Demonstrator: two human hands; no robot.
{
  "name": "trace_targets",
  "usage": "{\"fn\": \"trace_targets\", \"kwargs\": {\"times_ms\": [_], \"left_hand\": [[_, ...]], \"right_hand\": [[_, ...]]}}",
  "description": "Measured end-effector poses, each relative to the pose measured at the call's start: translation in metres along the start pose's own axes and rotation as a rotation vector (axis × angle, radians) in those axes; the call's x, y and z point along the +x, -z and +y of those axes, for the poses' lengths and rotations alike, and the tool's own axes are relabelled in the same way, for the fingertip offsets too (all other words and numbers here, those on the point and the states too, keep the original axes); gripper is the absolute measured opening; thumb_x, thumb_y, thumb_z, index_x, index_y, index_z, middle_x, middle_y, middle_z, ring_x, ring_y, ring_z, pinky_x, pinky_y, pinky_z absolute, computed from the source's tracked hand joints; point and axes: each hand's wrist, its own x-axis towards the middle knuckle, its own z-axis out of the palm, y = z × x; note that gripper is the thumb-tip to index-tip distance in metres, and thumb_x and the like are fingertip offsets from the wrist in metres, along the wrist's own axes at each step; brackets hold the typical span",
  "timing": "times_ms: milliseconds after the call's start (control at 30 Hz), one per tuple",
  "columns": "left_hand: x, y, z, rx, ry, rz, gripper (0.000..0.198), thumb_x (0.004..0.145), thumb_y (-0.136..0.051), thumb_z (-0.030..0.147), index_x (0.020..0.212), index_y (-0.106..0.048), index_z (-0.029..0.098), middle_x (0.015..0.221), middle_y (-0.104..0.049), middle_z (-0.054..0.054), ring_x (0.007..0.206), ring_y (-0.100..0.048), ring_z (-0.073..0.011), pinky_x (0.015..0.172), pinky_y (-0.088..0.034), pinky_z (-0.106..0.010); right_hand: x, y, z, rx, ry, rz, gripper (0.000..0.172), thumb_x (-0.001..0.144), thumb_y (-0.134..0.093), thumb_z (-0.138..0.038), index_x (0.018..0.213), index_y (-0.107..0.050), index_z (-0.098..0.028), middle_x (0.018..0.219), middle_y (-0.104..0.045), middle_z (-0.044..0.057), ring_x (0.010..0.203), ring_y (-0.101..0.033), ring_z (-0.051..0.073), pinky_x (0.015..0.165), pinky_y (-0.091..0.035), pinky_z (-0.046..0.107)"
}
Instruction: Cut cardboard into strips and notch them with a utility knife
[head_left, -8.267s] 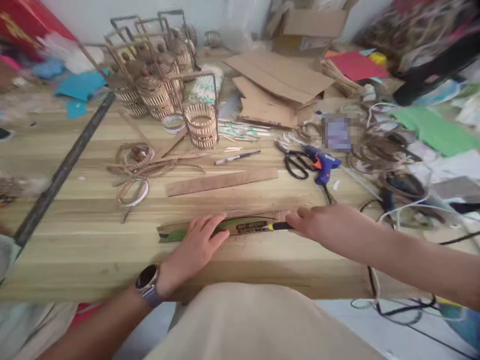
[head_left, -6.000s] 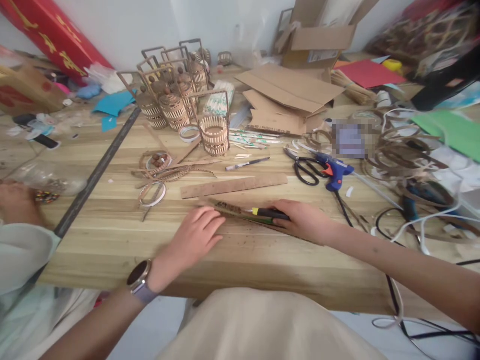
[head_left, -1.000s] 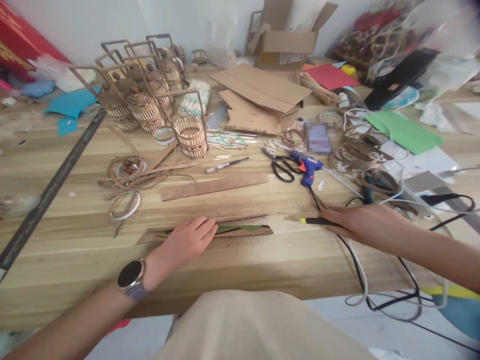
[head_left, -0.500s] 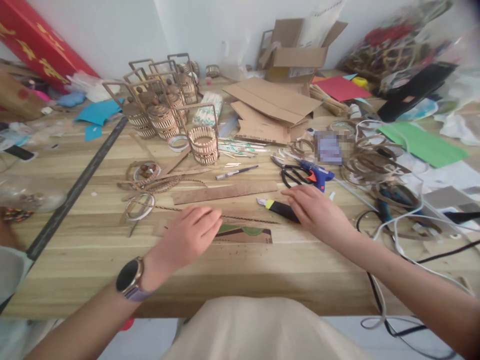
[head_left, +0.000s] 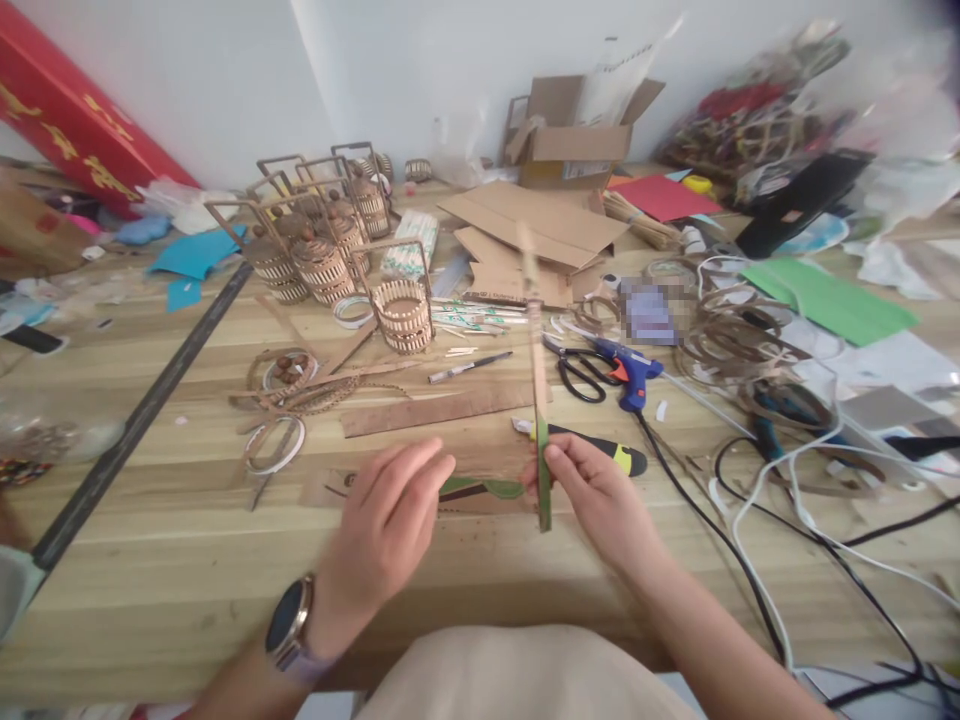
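My right hand (head_left: 592,497) pinches a thin cardboard strip (head_left: 537,385) and lifts it so that it points away from me, blurred at its far end. A black and yellow utility knife (head_left: 600,452) lies on the wooden table (head_left: 187,540) just behind that hand. With its fingers stretched out, my left hand (head_left: 386,525) hovers over a printed cardboard piece (head_left: 480,492) that lies flat near the table's front edge. A watch is on my left wrist.
A longer cardboard strip (head_left: 435,408), a pen (head_left: 469,367), scissors (head_left: 577,372) and a blue glue gun (head_left: 630,365) lie beyond. Woven lantern frames (head_left: 322,255) stand at the back left, cardboard sheets (head_left: 540,225) behind. Cables (head_left: 780,480) sprawl on the right. A dark bar (head_left: 142,420) crosses the left.
My right hand has let go of the utility knife, which lies on the table, and has picked up the thin cut strip. My left hand has lifted off the cardboard piece.
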Motion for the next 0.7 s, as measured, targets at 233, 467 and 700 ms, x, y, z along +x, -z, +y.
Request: {"fn": "trace_targets", "kwargs": {"times_ms": [233, 467, 700], "left_hand": [[0.007, -0.034, 0.025, -1.183, 1.029, -0.564, 0.030, 0.086, -0.065, 0.043, 0.085, -0.074, 0.015, 0.066, -0.062, -0.001, 0.059, -0.055, -0.0136, 0.057, -0.044, -0.025], [0.007, -0.044, 0.018, -1.589, 1.311, -0.536, 0.035, 0.063, -0.087, 0.042, 0.070, -0.069, 0.013, 0.060, -0.056, 0.002, 0.055, -0.047, -0.0085, 0.054, -0.036, -0.023], [0.014, -0.046, 0.008, -1.638, 1.529, -0.450, 0.044, 0.050, -0.096, 0.038, 0.070, -0.066, 0.012, 0.061, -0.059, 0.003, 0.054, -0.052, -0.0065, 0.053, -0.039, -0.019]], "right_hand": [[0.015, -0.018, -0.011, 0.593, -0.257, -0.016, 0.041, 0.079, -0.070, -0.060, 0.086, -0.059, -0.021, 0.069, -0.067, 0.000, 0.065, -0.059, 0.014, 0.063, -0.049, 0.028], [0.022, -0.028, -0.002, 0.410, -0.211, -0.025, 0.037, 0.087, -0.058, -0.057, 0.091, -0.060, -0.021, 0.076, -0.069, 0.003, 0.066, -0.060, 0.017, 0.059, -0.051, 0.030], [-0.003, -0.021, 0.000, -0.238, 0.238, 0.141, 0.009, 0.090, -0.058, -0.023, 0.090, -0.067, -0.024, 0.074, -0.065, 0.000, 0.064, -0.059, 0.015, 0.060, -0.050, 0.028]]}}
